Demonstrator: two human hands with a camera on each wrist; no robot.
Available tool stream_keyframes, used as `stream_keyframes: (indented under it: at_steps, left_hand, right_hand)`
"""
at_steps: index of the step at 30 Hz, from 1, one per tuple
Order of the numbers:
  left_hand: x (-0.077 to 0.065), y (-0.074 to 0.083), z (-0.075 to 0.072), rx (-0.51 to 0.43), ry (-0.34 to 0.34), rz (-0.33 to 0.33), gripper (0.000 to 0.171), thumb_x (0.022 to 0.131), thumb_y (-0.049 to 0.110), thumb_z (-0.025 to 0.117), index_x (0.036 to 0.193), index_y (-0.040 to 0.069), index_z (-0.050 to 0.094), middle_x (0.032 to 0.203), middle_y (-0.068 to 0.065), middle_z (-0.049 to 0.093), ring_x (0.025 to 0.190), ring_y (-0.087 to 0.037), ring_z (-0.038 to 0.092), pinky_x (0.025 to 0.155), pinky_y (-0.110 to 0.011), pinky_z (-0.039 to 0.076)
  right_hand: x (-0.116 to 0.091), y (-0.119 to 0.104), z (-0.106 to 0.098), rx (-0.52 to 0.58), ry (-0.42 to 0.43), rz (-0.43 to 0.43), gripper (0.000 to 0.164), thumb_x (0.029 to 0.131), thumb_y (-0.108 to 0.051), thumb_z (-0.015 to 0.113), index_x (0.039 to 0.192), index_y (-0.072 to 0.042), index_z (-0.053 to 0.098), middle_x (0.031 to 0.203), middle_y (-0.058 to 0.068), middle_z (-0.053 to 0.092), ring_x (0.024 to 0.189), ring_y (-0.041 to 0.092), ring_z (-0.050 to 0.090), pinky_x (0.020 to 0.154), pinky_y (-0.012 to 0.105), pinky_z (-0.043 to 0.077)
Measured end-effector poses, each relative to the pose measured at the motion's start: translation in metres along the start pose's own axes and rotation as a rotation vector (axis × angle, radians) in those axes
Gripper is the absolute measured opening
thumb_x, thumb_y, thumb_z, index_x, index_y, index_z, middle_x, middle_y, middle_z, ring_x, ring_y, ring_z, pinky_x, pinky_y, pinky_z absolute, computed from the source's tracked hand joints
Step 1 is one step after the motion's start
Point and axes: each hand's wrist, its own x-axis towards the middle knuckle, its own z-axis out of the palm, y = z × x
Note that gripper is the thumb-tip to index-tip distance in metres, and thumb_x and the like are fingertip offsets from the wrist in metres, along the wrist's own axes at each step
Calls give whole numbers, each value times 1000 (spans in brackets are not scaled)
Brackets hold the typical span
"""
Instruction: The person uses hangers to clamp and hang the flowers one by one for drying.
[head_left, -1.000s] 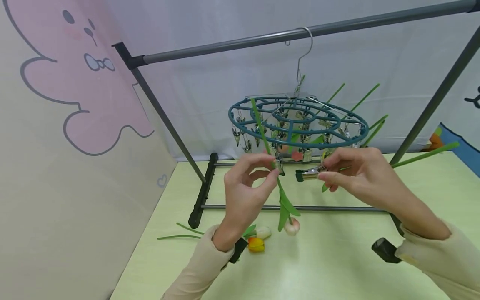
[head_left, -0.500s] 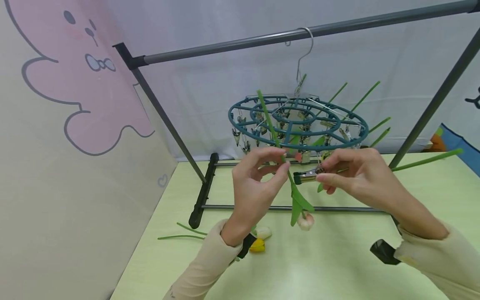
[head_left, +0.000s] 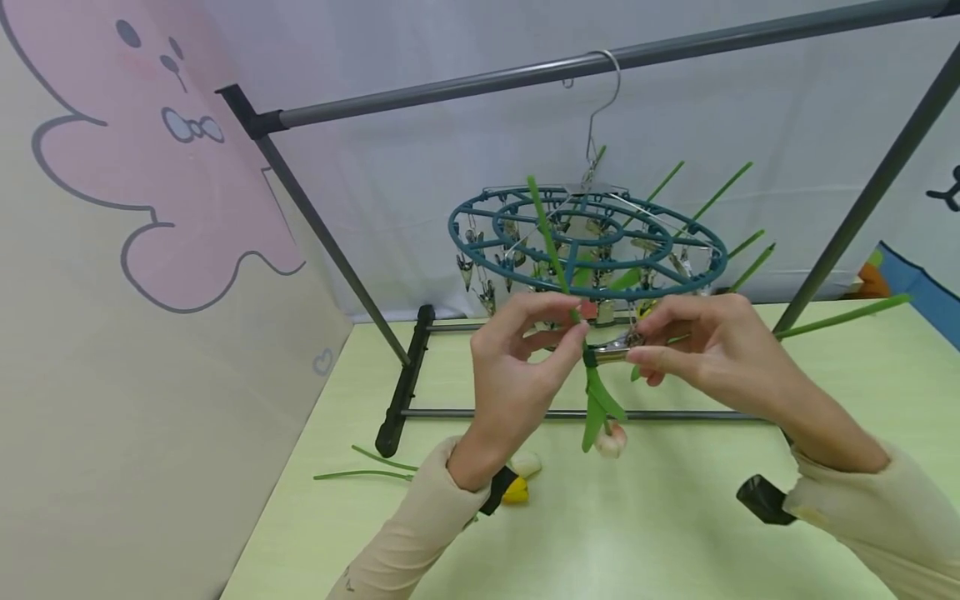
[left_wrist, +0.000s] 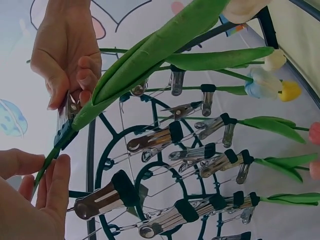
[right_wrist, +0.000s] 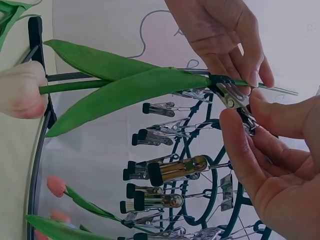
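My left hand (head_left: 525,354) pinches the green stem of an artificial tulip (right_wrist: 100,87) between thumb and fingertips. The tulip hangs head down, its pale pink bloom (head_left: 611,440) lowest and its leaves just under the hand. From the right, my right hand (head_left: 708,350) pinches a metal clip (head_left: 609,353) with dark green tips. In the right wrist view those tips sit around the stem at the base of the leaves, close beside my left fingertips. The clip belongs to a round dark green hanger (head_left: 588,242), which hangs by a wire hook (head_left: 617,79).
A grey rack bar (head_left: 450,92) carries the hanger above a pale green table (head_left: 637,533). Other clips (left_wrist: 155,140) dangle from the rings, several with tulips upside down. Behind my left wrist, a white tulip (head_left: 527,463) and a yellow tulip (head_left: 516,490) lie on the table.
My left hand has moved right with the tulip, bringing its stem to the clip. The clip has shifted slightly left in my right hand, and its tips now meet the stem.
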Motion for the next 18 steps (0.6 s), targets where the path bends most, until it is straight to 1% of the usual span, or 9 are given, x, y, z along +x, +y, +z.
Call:
stream_keyframes:
  at_steps: [6, 11, 15, 18]
  left_hand:
    - [0, -1, 1, -16, -8, -4, 21, 82, -9, 66, 103, -5, 63, 97, -17, 62, 83, -25, 61, 71, -36, 58]
    - [-2, -3, 2, -20, -11, -15, 21, 82, -10, 66, 102, -6, 62, 98, -17, 62, 84, -25, 61, 72, -36, 58]
    - [-4, -4, 1, -9, -15, -27, 21, 82, -9, 66, 102, -6, 62, 99, -18, 62, 85, -25, 62, 73, -36, 58]
    - [-6, -4, -1, -3, -27, -33, 21, 83, -9, 66, 103, -5, 62, 101, -18, 62, 87, -25, 63, 74, -36, 58]
  right_hand:
    - [0, 0, 0, 4, 1, 1, 8, 82, -1, 72, 87, -5, 67, 75, 4, 68, 55, 17, 64, 55, 27, 55]
    - [1, 0, 0, 4, -19, 4, 8, 83, -2, 71, 89, -5, 67, 78, 3, 68, 57, 17, 65, 56, 28, 56]
    - [2, 2, 1, -47, -42, 33, 11, 85, -7, 70, 95, -6, 68, 84, 3, 69, 63, 15, 68, 60, 27, 56]
    - [2, 3, 2, -92, -50, 32, 16, 87, -9, 69, 102, -5, 68, 89, 3, 68, 69, 15, 68, 63, 27, 56]
